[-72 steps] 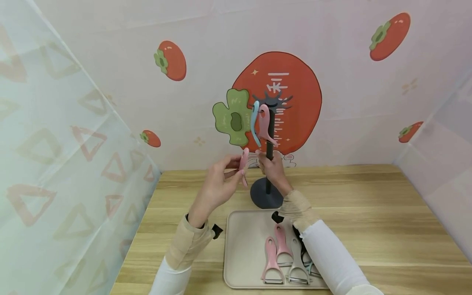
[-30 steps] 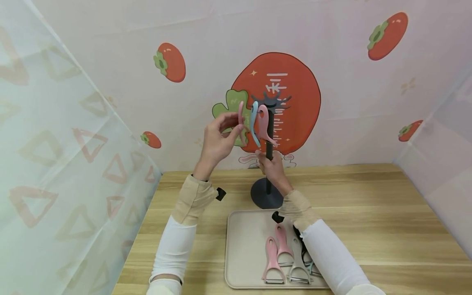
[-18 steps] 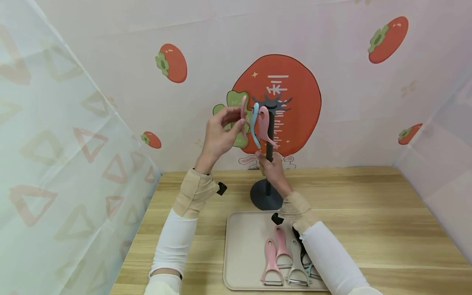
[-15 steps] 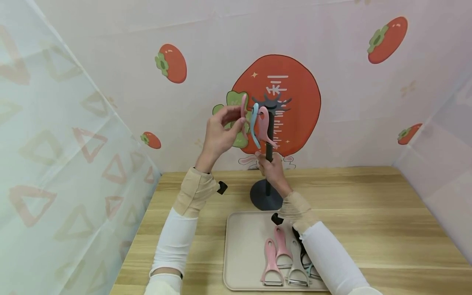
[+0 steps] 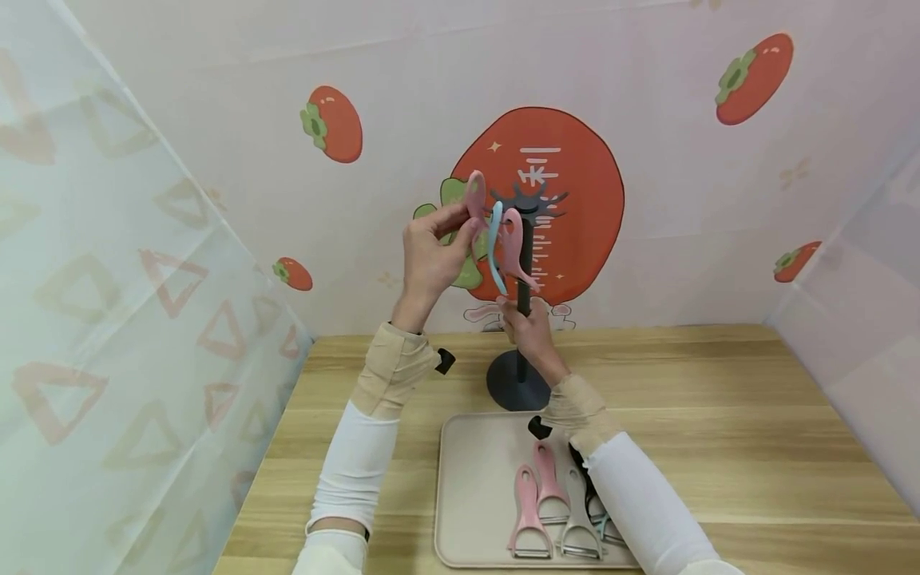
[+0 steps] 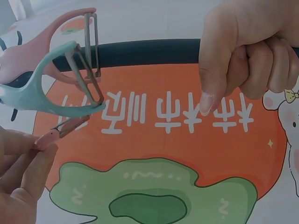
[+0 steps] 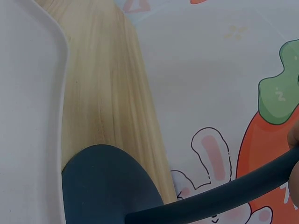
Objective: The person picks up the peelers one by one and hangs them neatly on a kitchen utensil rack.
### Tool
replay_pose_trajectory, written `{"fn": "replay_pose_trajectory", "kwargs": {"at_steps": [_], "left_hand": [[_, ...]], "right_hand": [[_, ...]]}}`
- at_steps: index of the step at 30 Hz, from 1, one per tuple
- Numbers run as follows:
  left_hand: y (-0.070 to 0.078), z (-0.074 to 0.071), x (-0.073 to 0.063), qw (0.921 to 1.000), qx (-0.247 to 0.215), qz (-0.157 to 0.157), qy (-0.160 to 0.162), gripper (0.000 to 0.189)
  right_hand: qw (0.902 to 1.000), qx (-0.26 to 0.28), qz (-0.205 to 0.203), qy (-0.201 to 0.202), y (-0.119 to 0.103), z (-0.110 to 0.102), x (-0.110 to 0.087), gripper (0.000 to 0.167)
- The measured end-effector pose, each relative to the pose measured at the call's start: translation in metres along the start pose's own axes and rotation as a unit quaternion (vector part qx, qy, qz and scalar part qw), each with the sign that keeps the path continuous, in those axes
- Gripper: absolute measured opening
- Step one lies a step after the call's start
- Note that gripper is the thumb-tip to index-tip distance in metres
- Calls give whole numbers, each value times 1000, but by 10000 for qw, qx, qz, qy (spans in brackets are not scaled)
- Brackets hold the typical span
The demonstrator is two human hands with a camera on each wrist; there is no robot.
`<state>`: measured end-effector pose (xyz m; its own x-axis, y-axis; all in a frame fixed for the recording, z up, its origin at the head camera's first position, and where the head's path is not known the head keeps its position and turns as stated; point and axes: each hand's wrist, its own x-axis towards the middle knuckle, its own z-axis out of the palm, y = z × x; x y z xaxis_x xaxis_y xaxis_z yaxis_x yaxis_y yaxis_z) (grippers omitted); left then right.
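Note:
My left hand (image 5: 434, 254) pinches a pink Y-shaped peeler (image 5: 475, 194) by its handle, the holed end up, just left of the dark hook crown (image 5: 528, 200) of a stand. A light-blue peeler (image 5: 493, 249) and another pink peeler (image 5: 512, 243) hang from the crown. In the left wrist view the blade of the held peeler (image 6: 48, 138) points toward the frame of the blue one (image 6: 44, 100). Lower down, my right hand (image 5: 530, 326) grips the black pole (image 6: 149, 53). The round base (image 7: 107, 186) stands on the table.
In front of the stand lies a beige tray (image 5: 474, 487) holding several peelers, among them a pink one (image 5: 528, 499) and a grey one (image 5: 576, 503). My right forearm partly covers them. A patterned backdrop wall (image 5: 668, 160) rises close behind the stand.
My left hand has risen from beside the pole to crown height, then shifted slightly right. The held peeler has turned, showing more of its handle's face. My right hand stays on the pole.

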<state>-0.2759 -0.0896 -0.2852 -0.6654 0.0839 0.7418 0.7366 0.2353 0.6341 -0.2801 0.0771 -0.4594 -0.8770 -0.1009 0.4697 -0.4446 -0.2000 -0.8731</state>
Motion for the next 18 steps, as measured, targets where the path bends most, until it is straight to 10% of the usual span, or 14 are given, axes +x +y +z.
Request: {"fn": "replay_pose_trajectory", "kwargs": {"at_steps": [18], "left_hand": [[-1,11,-5,10000,87,-35,-24,29]], "right_hand": [[10000,-51,-29,-53,1,-1,1,61]]}}
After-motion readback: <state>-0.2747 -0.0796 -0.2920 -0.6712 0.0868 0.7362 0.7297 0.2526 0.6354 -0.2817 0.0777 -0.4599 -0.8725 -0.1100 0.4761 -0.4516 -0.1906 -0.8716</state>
